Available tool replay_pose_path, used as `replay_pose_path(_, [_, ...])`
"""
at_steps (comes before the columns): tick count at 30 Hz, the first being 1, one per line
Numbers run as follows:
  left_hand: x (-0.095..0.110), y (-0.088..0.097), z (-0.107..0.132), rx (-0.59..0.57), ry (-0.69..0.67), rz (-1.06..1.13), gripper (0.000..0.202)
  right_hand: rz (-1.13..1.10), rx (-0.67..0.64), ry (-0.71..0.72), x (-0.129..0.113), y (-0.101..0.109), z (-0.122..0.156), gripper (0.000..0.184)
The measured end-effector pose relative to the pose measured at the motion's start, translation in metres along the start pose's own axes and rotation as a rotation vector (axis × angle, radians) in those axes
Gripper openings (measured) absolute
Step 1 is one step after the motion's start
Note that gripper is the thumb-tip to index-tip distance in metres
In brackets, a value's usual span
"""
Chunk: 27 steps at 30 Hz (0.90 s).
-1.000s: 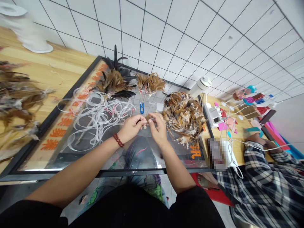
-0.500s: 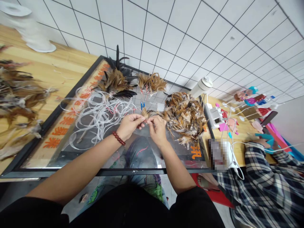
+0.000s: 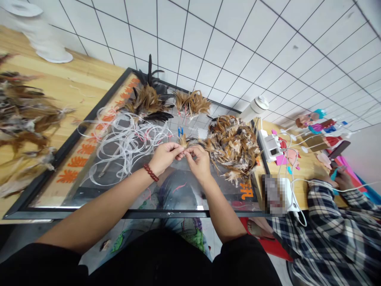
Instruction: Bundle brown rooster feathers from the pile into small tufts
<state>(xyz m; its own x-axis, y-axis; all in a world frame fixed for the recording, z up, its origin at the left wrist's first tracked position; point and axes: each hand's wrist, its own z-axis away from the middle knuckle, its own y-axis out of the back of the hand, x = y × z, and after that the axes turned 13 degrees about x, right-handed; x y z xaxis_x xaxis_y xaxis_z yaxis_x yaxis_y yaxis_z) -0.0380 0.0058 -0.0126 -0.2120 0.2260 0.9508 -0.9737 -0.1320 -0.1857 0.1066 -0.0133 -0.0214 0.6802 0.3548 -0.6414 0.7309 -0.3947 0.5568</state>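
Observation:
My left hand (image 3: 166, 157), with a red bead bracelet (image 3: 151, 173) at its wrist, is closed in a pinch on a small tuft of tan feathers (image 3: 183, 140) over the glass-topped table. Right against its fingertips, my right hand (image 3: 198, 162) is pinched shut too; whatever lies between its fingers is too small to make out. Just beyond the tuft lies a small blue-handled tool (image 3: 180, 131). To the right spreads a big pile of brown feathers (image 3: 233, 145). Loose coils of clear strip (image 3: 125, 147) lie left of my hands.
Brown feather bunches (image 3: 193, 104) and a bunch with black feathers (image 3: 149, 99) lie at the back. A white bottle (image 3: 256, 107) stands behind the pile. Power strips (image 3: 270, 146) and cables line the right side, near a co-worker's plaid sleeve (image 3: 323, 202). More feathers (image 3: 26, 115) lie far left.
Both hands stay nearly in place, fingertips together, with slight finger movement around the feather tuft. The view has shifted slightly. At the right, the co-worker's hands have moved with a teal piece.

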Motion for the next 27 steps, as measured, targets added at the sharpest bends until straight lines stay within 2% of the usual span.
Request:
replay_pose_path(7, [-0.002, 0.002, -0.002, -0.024, -0.125, -0.112, 0.024, -0.01, -0.031, 0.03, 0.003, 0.001, 0.0, 0.012])
replay_pose_path(15, [-0.001, 0.002, -0.002, -0.043, -0.091, -0.033, 0.031, 0.094, -0.038, 0.043, -0.003, 0.005, -0.001, 0.01])
replay_pose_path(21, [0.002, 0.001, 0.0, 0.008, -0.089, -0.048, 0.021, 0.125, -0.031, 0.084, -0.005, 0.005, 0.0, 0.011])
replay_pose_path(27, [0.005, 0.002, 0.001, 0.024, 0.004, 0.046, 0.025, 0.112, -0.012, 0.06, -0.007, 0.005, 0.001, 0.012])
